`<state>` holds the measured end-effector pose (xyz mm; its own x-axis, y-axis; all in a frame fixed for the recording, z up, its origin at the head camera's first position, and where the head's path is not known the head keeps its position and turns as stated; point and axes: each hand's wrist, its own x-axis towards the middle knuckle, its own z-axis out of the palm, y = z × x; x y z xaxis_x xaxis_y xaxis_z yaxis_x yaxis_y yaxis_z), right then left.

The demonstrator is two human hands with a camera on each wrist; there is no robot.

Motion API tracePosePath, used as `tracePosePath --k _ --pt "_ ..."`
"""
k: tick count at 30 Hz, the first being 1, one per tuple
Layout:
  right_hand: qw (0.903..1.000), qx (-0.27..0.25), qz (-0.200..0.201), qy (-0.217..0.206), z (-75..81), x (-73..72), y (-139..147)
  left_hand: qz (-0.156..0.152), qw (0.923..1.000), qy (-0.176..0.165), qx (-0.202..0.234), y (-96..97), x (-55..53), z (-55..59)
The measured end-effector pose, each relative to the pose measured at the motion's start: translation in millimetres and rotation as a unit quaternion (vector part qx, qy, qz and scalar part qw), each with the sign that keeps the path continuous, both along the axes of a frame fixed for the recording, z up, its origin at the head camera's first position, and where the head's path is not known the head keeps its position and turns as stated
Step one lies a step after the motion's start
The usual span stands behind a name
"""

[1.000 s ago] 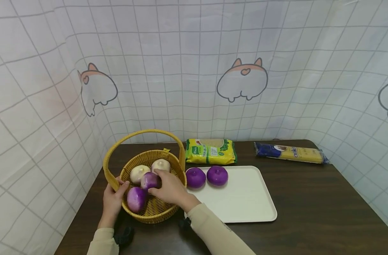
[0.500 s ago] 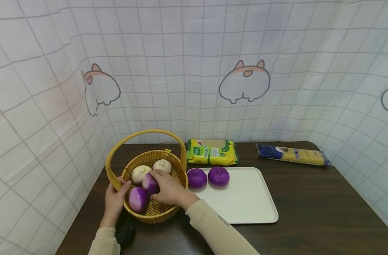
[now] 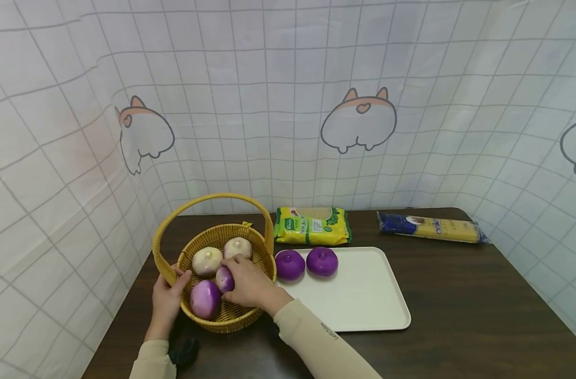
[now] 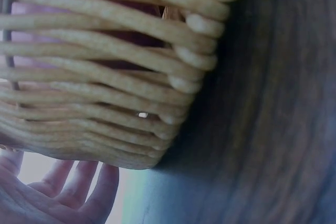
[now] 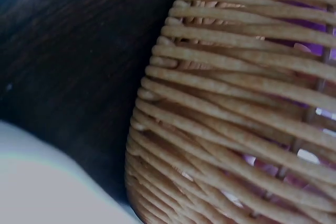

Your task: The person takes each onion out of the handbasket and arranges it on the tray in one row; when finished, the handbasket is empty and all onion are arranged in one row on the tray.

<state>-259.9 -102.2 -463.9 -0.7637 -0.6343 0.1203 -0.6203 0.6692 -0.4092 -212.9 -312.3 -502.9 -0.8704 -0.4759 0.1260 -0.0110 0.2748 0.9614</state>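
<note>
In the head view, my right hand reaches into a yellow wicker basket and grips a purple-and-white turnip between thumb and fingers. A larger purple-and-white turnip lies at the near left inside. Two paler turnips, one at left and one further back, sit behind the held one. My left hand holds the basket's left rim by the handle base, its thumb on the inside. The left wrist view shows the fingers beyond the woven wall. The right wrist view shows only weave, not the hand.
A white tray lies right of the basket with two deep purple round vegetables at its upper left. Behind it is a yellow-green Knorr packet. A blue-yellow pasta pack lies at the back right. The tall handle arches over the basket.
The held turnip has turned and shifted slightly right and down within the basket, away from the paler ones. The near turnip has rolled a little. My left hand stays at the rim.
</note>
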Motion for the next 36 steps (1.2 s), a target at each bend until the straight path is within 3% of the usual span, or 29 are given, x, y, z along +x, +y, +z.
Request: tracePosePath --k 6,12,22,36 --pt "0.9983 -0.034 -0.043 -0.019 -2.2 -0.1 -0.5 0.002 1.0 0.004 0.001 -0.5 0.0 -0.2" --pt "0.9956 -0.037 -0.082 -0.027 -1.5 1.1 -0.5 0.002 0.9998 0.017 0.005 -0.6 -0.4 -1.0" --pt "0.9897 -0.095 -0.103 -0.03 -2.9 2.2 1.2 0.0 1.0 0.008 0.001 -2.1 -1.5 -2.8" --pt "0.9975 -0.02 -0.066 -0.012 0.2 3.4 2.1 -0.004 1.0 0.003 0.0 -4.8 -2.2 -4.6"
